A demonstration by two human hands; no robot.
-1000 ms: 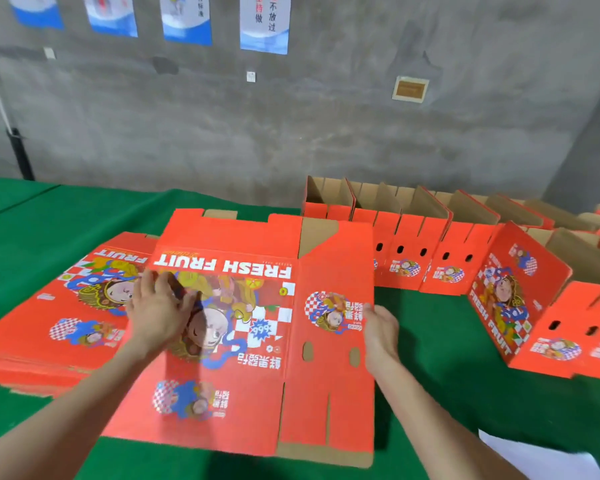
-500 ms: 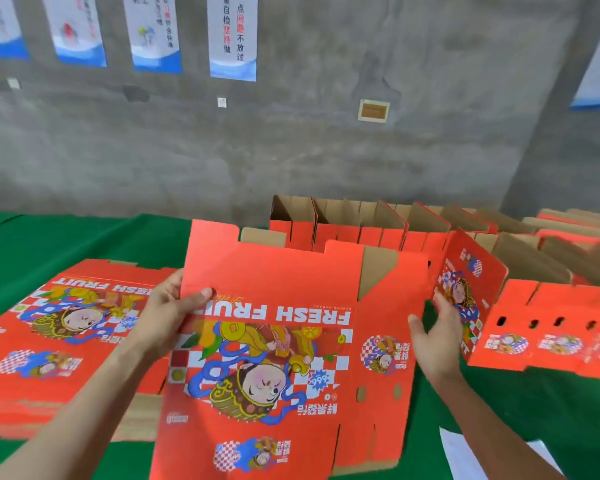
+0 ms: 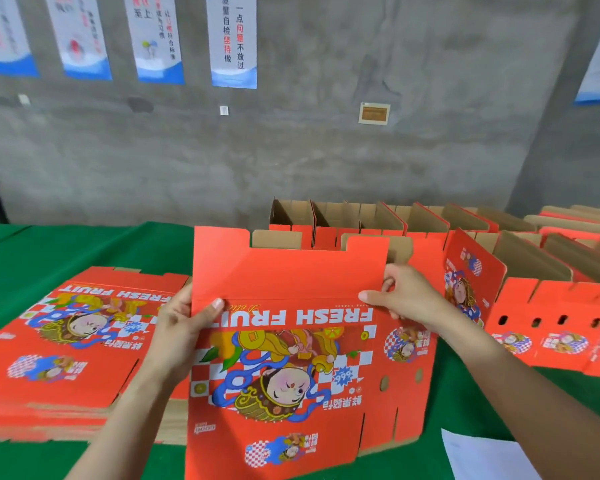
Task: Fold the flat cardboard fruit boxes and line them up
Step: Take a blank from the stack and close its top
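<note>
The left hand grips the left edge of a flat red fruit box. Its thumb lies across the printed face at the crease above the words FRESH FRUIT, and its other fingers are hidden behind the board. The right hand pinches the same crease at the box's two o'clock, thumb on the front pointing left, fingers curled at the fold between front and side panel.

The box stands nearly upright in the middle of the view; whether its lower edge touches the table cannot be told. Its print, a cartoon figure on a chequered ground, reads upside down to the camera. A plain red flap rises at its twelve o'clock, and a narrower side panel with two oval holes sits at its three o'clock.

At nine o'clock of the held box, a stack of flat boxes lies on the green table cover, print face up. From twelve to three o'clock runs a row of folded boxes, standing close side by side with brown insides showing. A white sheet of paper lies at five o'clock. Far behind at twelve o'clock, a grey concrete wall carries posters with Chinese text and a small plaque.
</note>
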